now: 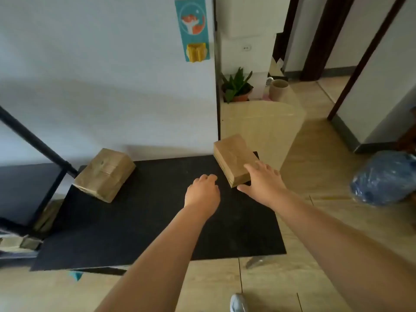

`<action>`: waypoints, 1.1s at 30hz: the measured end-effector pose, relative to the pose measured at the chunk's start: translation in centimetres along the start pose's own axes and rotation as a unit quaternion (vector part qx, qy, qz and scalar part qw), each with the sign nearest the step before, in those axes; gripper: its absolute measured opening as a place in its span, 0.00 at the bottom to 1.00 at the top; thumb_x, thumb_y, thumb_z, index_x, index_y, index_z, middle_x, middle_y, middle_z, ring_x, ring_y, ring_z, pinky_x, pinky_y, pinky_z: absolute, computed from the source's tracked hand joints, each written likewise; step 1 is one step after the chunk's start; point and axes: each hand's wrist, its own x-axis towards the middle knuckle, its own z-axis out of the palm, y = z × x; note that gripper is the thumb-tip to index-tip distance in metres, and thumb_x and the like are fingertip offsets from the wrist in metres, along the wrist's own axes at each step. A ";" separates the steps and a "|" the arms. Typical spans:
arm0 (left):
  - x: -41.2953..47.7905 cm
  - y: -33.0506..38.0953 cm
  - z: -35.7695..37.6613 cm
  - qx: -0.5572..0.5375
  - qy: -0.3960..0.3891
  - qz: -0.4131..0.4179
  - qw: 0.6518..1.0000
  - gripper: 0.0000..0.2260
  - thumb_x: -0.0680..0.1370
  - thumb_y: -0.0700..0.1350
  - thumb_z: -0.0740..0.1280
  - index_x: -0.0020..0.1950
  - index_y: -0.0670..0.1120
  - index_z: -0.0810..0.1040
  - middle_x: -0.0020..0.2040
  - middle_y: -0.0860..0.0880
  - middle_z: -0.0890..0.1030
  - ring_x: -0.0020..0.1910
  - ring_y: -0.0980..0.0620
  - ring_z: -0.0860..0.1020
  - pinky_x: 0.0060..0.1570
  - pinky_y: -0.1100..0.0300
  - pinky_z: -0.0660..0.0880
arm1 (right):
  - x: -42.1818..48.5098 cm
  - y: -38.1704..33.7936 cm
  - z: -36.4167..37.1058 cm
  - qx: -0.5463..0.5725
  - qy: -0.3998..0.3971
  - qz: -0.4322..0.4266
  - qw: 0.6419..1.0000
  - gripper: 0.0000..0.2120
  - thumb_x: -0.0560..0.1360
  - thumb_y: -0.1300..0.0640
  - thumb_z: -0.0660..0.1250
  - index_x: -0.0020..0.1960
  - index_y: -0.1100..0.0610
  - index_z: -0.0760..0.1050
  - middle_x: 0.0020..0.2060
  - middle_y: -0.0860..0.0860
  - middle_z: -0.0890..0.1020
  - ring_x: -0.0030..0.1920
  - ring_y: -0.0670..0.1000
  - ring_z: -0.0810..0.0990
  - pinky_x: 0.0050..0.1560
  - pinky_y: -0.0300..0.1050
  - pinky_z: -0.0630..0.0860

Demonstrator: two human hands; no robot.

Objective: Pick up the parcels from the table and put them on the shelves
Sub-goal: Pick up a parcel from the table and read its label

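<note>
At the far left I see a black metal shelf rack [29, 192], cut by the edge of the picture, so I cannot tell how many levels it has. Under its dark board something brown and wrapped [48, 216] lies low, mostly hidden, maybe parcels, but it is too blurred to be sure.

Beside the rack is the black table [139, 228]. On its far left corner rests the left parcel [105, 174], wrapped in brown paper with tape, turned at an angle, one corner hanging a little over the table edge. Nothing touches it.

My left hand [202, 192] is above the middle of the table, palm down, with the fingers curled loosely inward. It holds nothing. I cannot tell if it touches the table surface or hovers over it.

On the far right corner is the right parcel [234, 161], also brown. My right hand [263, 181] is spread wide open, the fingers lying over the near end of this parcel and the thumb stretched out below its near corner. It is not closed around the parcel, and I cannot tell if the palm presses on it.

Behind, a potted plant [237, 86] and a beige mug [279, 90] stand on the floor by the wall. At the right edge lies a blue plastic bag [382, 176], partly cut off. At the bottom only the tip of 1 shoe [238, 304] shows.
</note>
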 end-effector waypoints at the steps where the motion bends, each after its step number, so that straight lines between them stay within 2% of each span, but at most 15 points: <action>1: 0.8 0.0 0.2 -0.021 -0.012 -0.017 1.000 0.19 0.84 0.46 0.57 0.75 0.48 0.68 0.70 0.46 0.73 0.66 0.46 0.74 0.63 0.49 0.75 | 0.8 0.1 0.1 0.014 -0.003 0.009 1.000 0.33 0.74 0.41 0.67 0.75 0.51 0.62 0.71 0.55 0.69 0.72 0.59 0.67 0.70 0.63 0.64; 5: 4.2 -0.4 1.4 -0.076 -0.042 -0.054 0.995 0.20 0.83 0.46 0.59 0.76 0.49 0.67 0.70 0.47 0.73 0.65 0.47 0.75 0.62 0.50 0.76 | 3.3 0.8 1.1 0.037 -0.008 0.040 0.998 0.33 0.75 0.43 0.68 0.75 0.52 0.63 0.71 0.54 0.70 0.71 0.58 0.68 0.70 0.61 0.66; 11: 9.4 0.5 2.9 -0.120 -0.085 -0.055 0.988 0.22 0.83 0.48 0.59 0.77 0.47 0.65 0.73 0.45 0.71 0.67 0.45 0.74 0.58 0.54 0.74 | 7.3 2.5 1.5 0.056 -0.031 0.096 0.993 0.34 0.76 0.45 0.67 0.77 0.54 0.60 0.72 0.56 0.69 0.71 0.59 0.68 0.68 0.57 0.67; 14: 11.6 1.0 3.9 -0.139 -0.131 -0.068 0.979 0.21 0.83 0.48 0.58 0.76 0.47 0.65 0.70 0.43 0.73 0.61 0.44 0.78 0.54 0.53 0.76 | 9.4 3.0 2.0 0.087 -0.070 0.125 0.986 0.37 0.76 0.44 0.67 0.79 0.53 0.55 0.73 0.57 0.67 0.71 0.61 0.67 0.68 0.58 0.68; 17: 12.7 1.1 4.7 -0.149 -0.165 -0.081 0.972 0.20 0.83 0.48 0.58 0.76 0.48 0.65 0.66 0.44 0.76 0.55 0.44 0.81 0.48 0.52 0.79 | 10.4 2.9 2.3 0.131 -0.089 0.147 0.976 0.40 0.76 0.46 0.68 0.80 0.56 0.51 0.72 0.59 0.67 0.68 0.61 0.72 0.65 0.58 0.72; 20: 12.9 0.7 5.3 -0.135 -0.193 -0.071 0.969 0.21 0.83 0.49 0.58 0.76 0.46 0.65 0.66 0.43 0.77 0.58 0.44 0.80 0.55 0.52 0.78 | 10.7 2.6 2.9 0.160 -0.085 0.172 0.968 0.37 0.77 0.48 0.68 0.78 0.60 0.55 0.70 0.60 0.69 0.66 0.61 0.74 0.62 0.56 0.75; 23: 12.7 0.2 5.6 -0.156 -0.174 -0.075 0.969 0.21 0.83 0.47 0.60 0.75 0.44 0.66 0.66 0.43 0.77 0.62 0.44 0.78 0.60 0.52 0.75 | 10.5 2.6 3.4 0.173 -0.068 0.185 0.965 0.30 0.77 0.51 0.68 0.74 0.61 0.63 0.66 0.59 0.72 0.62 0.60 0.76 0.59 0.53 0.76; 26: 12.4 -0.3 5.7 -0.209 -0.159 -0.099 0.960 0.19 0.82 0.46 0.62 0.74 0.48 0.69 0.60 0.47 0.79 0.51 0.50 0.80 0.49 0.57 0.79 | 10.3 2.4 3.6 0.194 -0.071 0.194 0.959 0.29 0.78 0.55 0.67 0.75 0.60 0.62 0.67 0.59 0.70 0.63 0.60 0.76 0.59 0.52 0.74; 28: 12.1 -0.7 5.5 -0.237 -0.145 -0.111 0.954 0.21 0.81 0.46 0.64 0.75 0.49 0.68 0.60 0.48 0.80 0.49 0.51 0.80 0.42 0.61 0.77 | 10.0 2.2 3.6 0.211 -0.080 0.194 0.955 0.31 0.78 0.56 0.67 0.76 0.60 0.60 0.68 0.59 0.70 0.64 0.60 0.75 0.60 0.52 0.74; 33: 10.0 -1.5 4.7 -0.298 -0.086 -0.127 0.942 0.24 0.76 0.40 0.70 0.72 0.50 0.71 0.61 0.50 0.81 0.54 0.54 0.79 0.46 0.61 0.74 | 8.6 1.6 3.6 0.278 -0.075 0.168 0.943 0.31 0.77 0.57 0.68 0.76 0.57 0.60 0.67 0.56 0.74 0.62 0.57 0.77 0.55 0.48 0.75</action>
